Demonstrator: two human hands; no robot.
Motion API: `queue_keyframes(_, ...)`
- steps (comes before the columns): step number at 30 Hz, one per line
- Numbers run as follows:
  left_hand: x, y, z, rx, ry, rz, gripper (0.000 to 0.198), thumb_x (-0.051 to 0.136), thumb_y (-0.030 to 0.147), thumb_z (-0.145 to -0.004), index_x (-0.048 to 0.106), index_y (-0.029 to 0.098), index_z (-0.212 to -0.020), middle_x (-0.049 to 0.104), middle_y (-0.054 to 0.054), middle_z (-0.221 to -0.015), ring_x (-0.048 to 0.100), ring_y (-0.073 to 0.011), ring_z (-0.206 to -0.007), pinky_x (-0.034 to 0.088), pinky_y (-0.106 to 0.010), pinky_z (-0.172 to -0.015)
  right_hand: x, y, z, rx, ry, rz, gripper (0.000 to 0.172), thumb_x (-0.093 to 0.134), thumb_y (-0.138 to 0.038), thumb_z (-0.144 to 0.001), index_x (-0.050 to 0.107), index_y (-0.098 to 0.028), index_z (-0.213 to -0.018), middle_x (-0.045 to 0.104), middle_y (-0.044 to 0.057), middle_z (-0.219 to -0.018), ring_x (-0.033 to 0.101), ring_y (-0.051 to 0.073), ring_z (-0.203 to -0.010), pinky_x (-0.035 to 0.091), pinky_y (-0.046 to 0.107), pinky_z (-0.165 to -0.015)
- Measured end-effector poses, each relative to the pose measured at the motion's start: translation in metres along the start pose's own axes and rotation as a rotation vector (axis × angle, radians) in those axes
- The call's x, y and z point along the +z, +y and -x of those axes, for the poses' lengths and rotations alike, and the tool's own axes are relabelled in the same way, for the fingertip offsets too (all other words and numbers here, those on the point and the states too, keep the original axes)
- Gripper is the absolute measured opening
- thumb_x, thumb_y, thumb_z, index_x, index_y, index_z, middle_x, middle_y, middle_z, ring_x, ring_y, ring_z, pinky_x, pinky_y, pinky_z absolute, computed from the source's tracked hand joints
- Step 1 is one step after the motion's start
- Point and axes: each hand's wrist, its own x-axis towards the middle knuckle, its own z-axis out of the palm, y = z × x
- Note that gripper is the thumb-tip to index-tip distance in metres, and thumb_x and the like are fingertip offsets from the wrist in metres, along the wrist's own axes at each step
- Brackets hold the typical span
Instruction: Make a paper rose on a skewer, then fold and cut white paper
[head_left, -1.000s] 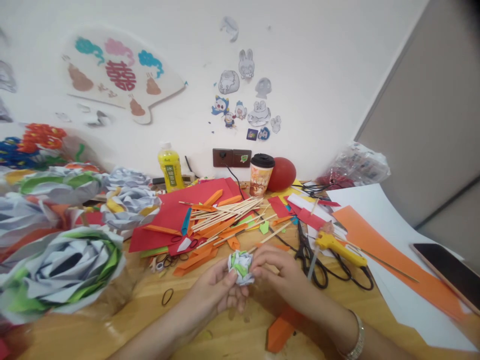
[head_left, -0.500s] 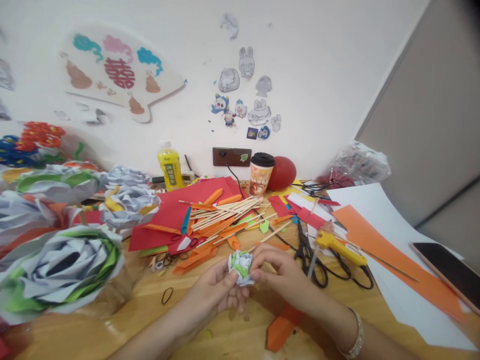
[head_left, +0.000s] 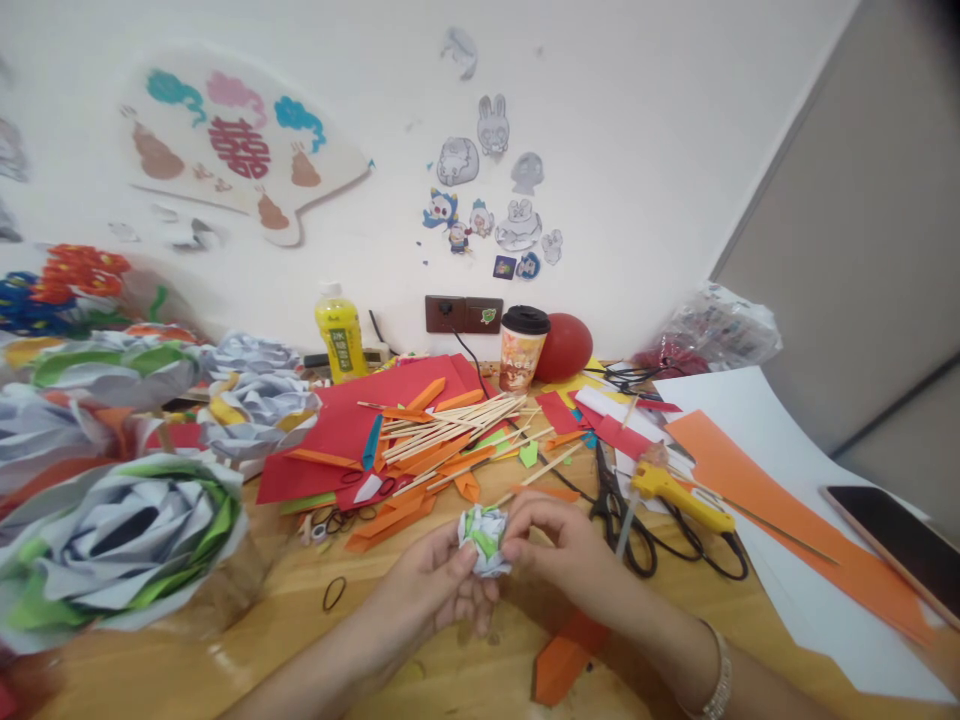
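Both hands hold a small crumpled white and green paper flower (head_left: 486, 536) just above the wooden table (head_left: 300, 640). My left hand (head_left: 431, 590) cups it from the left and below with curled fingers. From the right, my right hand (head_left: 559, 550) pinches it; a silver bracelet (head_left: 716, 685) sits on that wrist. An orange folded paper piece (head_left: 559, 665) lies under my right forearm.
Large paper flowers (head_left: 120, 540) crowd the left. Red paper sheets (head_left: 352, 420), wooden sticks (head_left: 450, 420) and orange strips lie behind the hands. Black scissors (head_left: 622, 510), a yellow glue gun (head_left: 679, 495), white and orange sheets and a phone (head_left: 900, 540) lie right. A bottle (head_left: 341, 335) and cup (head_left: 521, 348) stand by the wall.
The hands and the small paper flower have shifted very slightly; the fingers work at it in place. Nothing else moved.
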Motion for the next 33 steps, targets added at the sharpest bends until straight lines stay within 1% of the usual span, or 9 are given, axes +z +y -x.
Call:
queue_keyframes(5, -0.001, -0.001, -0.001, 0.011, -0.005, -0.017, 0.024, 0.059, 0.035, -0.076, 0.052, 0.014, -0.085, 0.057, -0.002, -0.062, 0.052, -0.0090, -0.048, 0.041, -0.022, -0.048, 0.000, -0.003, 0.000, 0.048, -0.003, 0.058, 0.024, 0.067, -0.038, -0.067, 0.061, -0.016, -0.060, 0.053, 0.000, -0.066, 0.052, 0.014, -0.068, 0.041, 0.028, -0.067)
queue_keyframes(9, -0.001, -0.001, -0.001, 0.011, -0.016, -0.016, 0.025, 0.060, 0.034, -0.075, 0.052, 0.013, -0.085, 0.057, -0.001, -0.062, 0.051, -0.0085, -0.049, 0.042, -0.021, -0.048, -0.001, -0.005, 0.000, -0.012, -0.013, 0.223, 0.015, 0.069, -0.027, -0.068, 0.061, -0.016, -0.060, 0.054, -0.002, -0.064, 0.052, 0.014, -0.069, 0.040, 0.028, -0.070)
queue_keyframes(12, -0.002, -0.001, -0.002, 0.012, -0.019, -0.018, 0.027, 0.061, 0.035, -0.074, 0.053, 0.013, -0.086, 0.057, -0.002, -0.063, 0.051, -0.0079, -0.049, 0.043, -0.021, -0.049, -0.003, -0.007, 0.000, -0.128, -0.030, 0.416, 0.013, 0.067, -0.025, -0.071, 0.061, -0.017, -0.062, 0.055, -0.001, -0.063, 0.051, 0.014, -0.069, 0.039, 0.027, -0.066)
queue_keyframes(16, -0.005, -0.002, -0.004, -0.001, -0.021, -0.057, 0.025, 0.059, 0.036, -0.076, 0.052, 0.013, -0.083, 0.058, -0.002, -0.063, 0.052, -0.0080, -0.049, 0.043, -0.021, -0.049, -0.004, -0.009, 0.002, -0.386, -0.052, 0.738, 0.013, 0.059, -0.024, -0.078, 0.059, -0.017, -0.067, 0.059, 0.001, -0.066, 0.047, 0.015, -0.069, 0.035, 0.030, -0.065)
queue_keyframes(21, -0.005, -0.003, -0.004, 0.003, -0.004, -0.089, 0.024, 0.058, 0.036, -0.076, 0.051, 0.014, -0.082, 0.058, -0.002, -0.063, 0.053, -0.0087, -0.049, 0.042, -0.021, -0.049, -0.003, -0.010, 0.004, -0.621, -0.039, 0.968, 0.019, 0.049, -0.017, -0.083, 0.055, -0.016, -0.065, 0.057, 0.002, -0.061, 0.042, 0.015, -0.064, 0.032, 0.030, -0.063)
queue_keyframes(23, -0.005, -0.003, -0.004, 0.002, 0.004, -0.110, 0.026, 0.058, 0.037, -0.076, 0.050, 0.014, -0.084, 0.058, -0.002, -0.064, 0.053, -0.0088, -0.048, 0.041, -0.021, -0.048, -0.002, -0.010, 0.004, -0.701, -0.030, 1.014, 0.023, 0.045, -0.015, -0.084, 0.054, -0.016, -0.062, 0.055, 0.001, -0.058, 0.040, 0.014, -0.061, 0.032, 0.029, -0.062)
queue_keyframes(28, -0.006, -0.005, -0.005, 0.017, -0.015, -0.109, 0.025, 0.057, 0.037, -0.076, 0.051, 0.014, -0.083, 0.059, -0.001, -0.063, 0.055, -0.0093, -0.048, 0.041, -0.021, -0.047, -0.002, -0.010, 0.004, -0.739, -0.030, 1.019, 0.021, 0.046, -0.017, -0.084, 0.056, -0.015, -0.066, 0.056, 0.001, -0.059, 0.041, 0.013, -0.062, 0.032, 0.028, -0.061)
queue_keyframes(31, -0.006, -0.006, -0.005, 0.034, -0.009, -0.091, 0.024, 0.058, 0.035, -0.076, 0.051, 0.014, -0.082, 0.059, -0.001, -0.062, 0.054, -0.0089, -0.048, 0.043, -0.021, -0.048, -0.003, -0.010, 0.006, -0.830, -0.041, 1.048, 0.025, 0.042, -0.014, -0.086, 0.056, -0.015, -0.066, 0.055, 0.000, -0.058, 0.040, 0.013, -0.060, 0.032, 0.029, -0.062)
queue_keyframes(33, -0.005, -0.005, -0.004, 0.033, -0.015, -0.063, 0.023, 0.058, 0.035, -0.076, 0.052, 0.013, -0.082, 0.058, -0.001, -0.061, 0.053, -0.0084, -0.049, 0.044, -0.021, -0.049, -0.004, -0.011, 0.006, -0.845, -0.044, 1.021, 0.024, 0.041, -0.015, -0.087, 0.057, -0.015, -0.069, 0.057, 0.001, -0.060, 0.041, 0.014, -0.060, 0.033, 0.030, -0.062)
